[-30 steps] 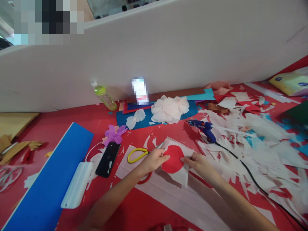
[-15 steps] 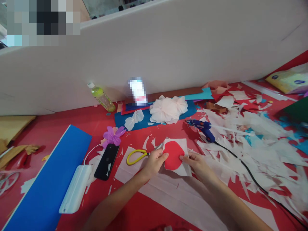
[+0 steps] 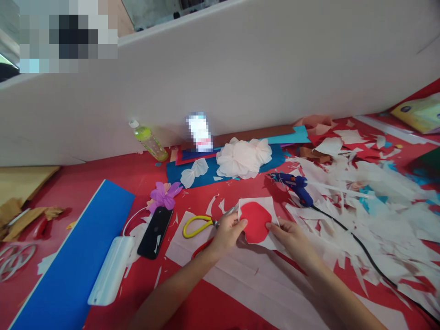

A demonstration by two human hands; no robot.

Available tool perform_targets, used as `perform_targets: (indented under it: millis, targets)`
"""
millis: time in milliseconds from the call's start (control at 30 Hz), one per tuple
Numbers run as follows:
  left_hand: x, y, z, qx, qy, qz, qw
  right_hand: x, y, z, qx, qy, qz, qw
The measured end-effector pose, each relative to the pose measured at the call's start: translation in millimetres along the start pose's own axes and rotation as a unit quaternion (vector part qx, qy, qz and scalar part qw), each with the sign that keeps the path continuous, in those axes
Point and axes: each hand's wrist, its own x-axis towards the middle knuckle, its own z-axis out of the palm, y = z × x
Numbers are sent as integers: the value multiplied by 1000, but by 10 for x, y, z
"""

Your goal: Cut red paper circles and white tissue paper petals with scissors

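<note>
The left hand (image 3: 228,233) pinches, between its thumb and its fingers, the left edge of a red rounded piece (image 3: 256,222) together with the white paper (image 3: 272,208) behind it. The right hand (image 3: 287,233) pinches the same two things at their right edge, with the thumb lying on the red piece. So the red piece is between the two hands, lying flat against the white paper, and the paper is a little larger and shows around it. Both are held above a long pale pink sheet (image 3: 247,279), which lies under the hands on the red surface (image 3: 144,160).

Just to the left of the left hand there is a tool with a yellow handle (image 3: 197,227); its other end is partly hidden by this hand. Farther left of the same hand lie a black phone (image 3: 155,233), a purple flower (image 3: 165,195) that touches the top of the phone, and a white device (image 3: 112,270) with a cable.

Beyond the hands, a pale ruffled flower (image 3: 242,158) rests on a dark blue sheet (image 3: 275,158). Beyond the right hand lies a blue glue gun (image 3: 292,183), and to the right of this hand many white scraps (image 3: 343,220) are spread.
</note>
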Motion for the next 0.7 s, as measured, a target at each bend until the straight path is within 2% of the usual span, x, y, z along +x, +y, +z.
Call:
perform_targets:
  millis: [100, 200, 233, 300, 333, 400, 533, 700]
  targets:
    - [-4, 4, -57, -12, -11, -15, 1000, -1, -29, -29, -29, 7, -15, 999]
    - [-70, 55, -242, 105, 13, 21, 994, -16, -66, -58, -40, 12, -23, 999]
    - [-104, 80, -330, 190, 45, 57, 979, -19, -72, -69, -43, 12, -21, 999]
    - [-188, 130, -519, 382, 113, 110, 910, -17, -65, -92, -39, 10, -13, 999]
    - [-234, 151, -608, 450, 119, 120, 877, -13, -55, -104, -33, 9, -8, 999]
    - [-335, 172, -748, 532, 93, 103, 835, 2, -26, -126, -21, 16, 5, 1000]
    - [-542, 127, -848, 602, 34, 58, 796, 24, 20, -158, -7, 27, 27, 999]
    - [-674, 38, -824, 620, 49, 29, 783, 19, 21, -165, -9, 17, 20, 1000]
